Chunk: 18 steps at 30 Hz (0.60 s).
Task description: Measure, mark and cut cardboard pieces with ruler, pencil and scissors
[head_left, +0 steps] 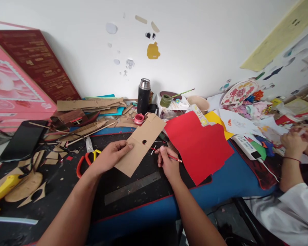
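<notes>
My left hand (115,153) grips the left edge of a long piece of cardboard (133,159), thumb on top. The cardboard has a crease and a small dark hole, and it is held above the black mat (113,186). In my right hand (168,161) is a thin red pencil (175,158), its tip close to the cardboard's right edge near the hole. A large red sheet of paper (199,147) lies just right of that hand. Below the cardboard a clear ruler (132,188) rests on the mat.
Orange-handled pliers (87,159), cardboard scraps (52,155), a phone (24,140) and a yellow glue gun (5,191) lie at left. At the back stand a black flask (143,97) and a green paint jar (165,100). A white power bank (246,147) and another person's hands (295,141) are at right.
</notes>
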Available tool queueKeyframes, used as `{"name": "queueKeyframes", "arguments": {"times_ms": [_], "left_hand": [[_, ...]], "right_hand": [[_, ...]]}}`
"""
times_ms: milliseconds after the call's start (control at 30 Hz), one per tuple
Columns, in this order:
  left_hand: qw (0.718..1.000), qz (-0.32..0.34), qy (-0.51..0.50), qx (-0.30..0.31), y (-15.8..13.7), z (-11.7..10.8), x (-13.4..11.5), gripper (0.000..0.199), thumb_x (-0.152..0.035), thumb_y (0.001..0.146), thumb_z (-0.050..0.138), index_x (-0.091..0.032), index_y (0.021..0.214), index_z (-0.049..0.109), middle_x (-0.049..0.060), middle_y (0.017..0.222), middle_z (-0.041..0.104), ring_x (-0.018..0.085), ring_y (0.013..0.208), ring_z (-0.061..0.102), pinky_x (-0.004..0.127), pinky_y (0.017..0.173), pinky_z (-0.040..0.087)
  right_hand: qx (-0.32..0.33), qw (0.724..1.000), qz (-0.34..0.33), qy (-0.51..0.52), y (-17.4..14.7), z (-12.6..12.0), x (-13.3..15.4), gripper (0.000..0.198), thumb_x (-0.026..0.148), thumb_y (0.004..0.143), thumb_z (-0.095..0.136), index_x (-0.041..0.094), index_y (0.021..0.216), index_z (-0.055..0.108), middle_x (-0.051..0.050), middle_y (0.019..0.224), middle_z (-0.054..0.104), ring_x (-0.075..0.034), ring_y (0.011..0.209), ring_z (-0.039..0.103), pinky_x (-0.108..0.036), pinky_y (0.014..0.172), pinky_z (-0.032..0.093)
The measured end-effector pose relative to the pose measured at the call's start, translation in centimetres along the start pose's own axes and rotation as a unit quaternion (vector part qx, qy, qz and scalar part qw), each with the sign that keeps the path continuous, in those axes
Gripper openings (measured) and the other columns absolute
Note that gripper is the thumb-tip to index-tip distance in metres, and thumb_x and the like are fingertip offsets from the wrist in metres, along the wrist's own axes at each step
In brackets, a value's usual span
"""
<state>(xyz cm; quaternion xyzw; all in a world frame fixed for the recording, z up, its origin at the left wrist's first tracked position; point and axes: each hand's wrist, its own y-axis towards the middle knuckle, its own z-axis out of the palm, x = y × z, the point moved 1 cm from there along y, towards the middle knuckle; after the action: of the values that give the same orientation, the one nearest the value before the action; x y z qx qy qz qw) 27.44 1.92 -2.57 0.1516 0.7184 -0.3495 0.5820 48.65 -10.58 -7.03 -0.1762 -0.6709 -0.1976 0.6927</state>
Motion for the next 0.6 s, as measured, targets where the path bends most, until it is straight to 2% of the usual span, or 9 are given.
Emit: {"name": "queueKeyframes", "arguments": {"times_ms": [200,300,433,600], "left_hand": [[0.998,0.023,-0.046,-0.029,0.3,0.22,-0.37,0.058,-0.072,0.071,0.084,-0.02,0.096,0.075,0.005,0.089,0.077,0.025,0.076,0.068,0.031,0.067,0.052],[0.993,0.037,-0.096,-0.054,0.32,0.17,-0.32,0.062,-0.069,0.071,0.087,-0.019,0.107,0.076,0.008,0.099,0.081,0.028,0.084,0.072,0.034,0.072,0.056],[0.978,0.064,-0.17,-0.104,0.27,-0.03,-0.02,0.057,-0.062,0.074,0.089,-0.019,0.109,0.076,0.01,0.105,0.082,0.028,0.087,0.075,0.035,0.076,0.06],[0.962,0.128,-0.205,-0.128,0.53,-0.03,-0.05,0.059,-0.056,0.077,0.089,-0.019,0.12,0.073,0.013,0.124,0.08,0.034,0.107,0.076,0.041,0.088,0.063]], "right_hand": [[0.065,0.996,0.0,-0.053,-0.54,0.3,0.24,0.044,0.061,0.097,0.068,0.02,0.084,0.076,0.004,0.055,0.055,-0.012,0.043,0.05,-0.024,0.044,0.037],[0.073,0.994,-0.006,-0.078,-0.71,0.36,0.23,0.039,0.056,0.098,0.067,0.02,0.084,0.076,0.004,0.056,0.056,-0.012,0.044,0.052,-0.024,0.045,0.039],[0.068,0.995,-0.004,-0.078,-0.69,0.22,-0.13,0.039,0.053,0.1,0.065,0.02,0.085,0.076,0.004,0.056,0.056,-0.012,0.044,0.051,-0.024,0.045,0.038],[0.077,0.992,-0.007,-0.096,-0.74,0.21,-0.37,0.035,0.05,0.102,0.065,0.021,0.087,0.077,0.004,0.058,0.057,-0.013,0.047,0.052,-0.024,0.047,0.038]]}}
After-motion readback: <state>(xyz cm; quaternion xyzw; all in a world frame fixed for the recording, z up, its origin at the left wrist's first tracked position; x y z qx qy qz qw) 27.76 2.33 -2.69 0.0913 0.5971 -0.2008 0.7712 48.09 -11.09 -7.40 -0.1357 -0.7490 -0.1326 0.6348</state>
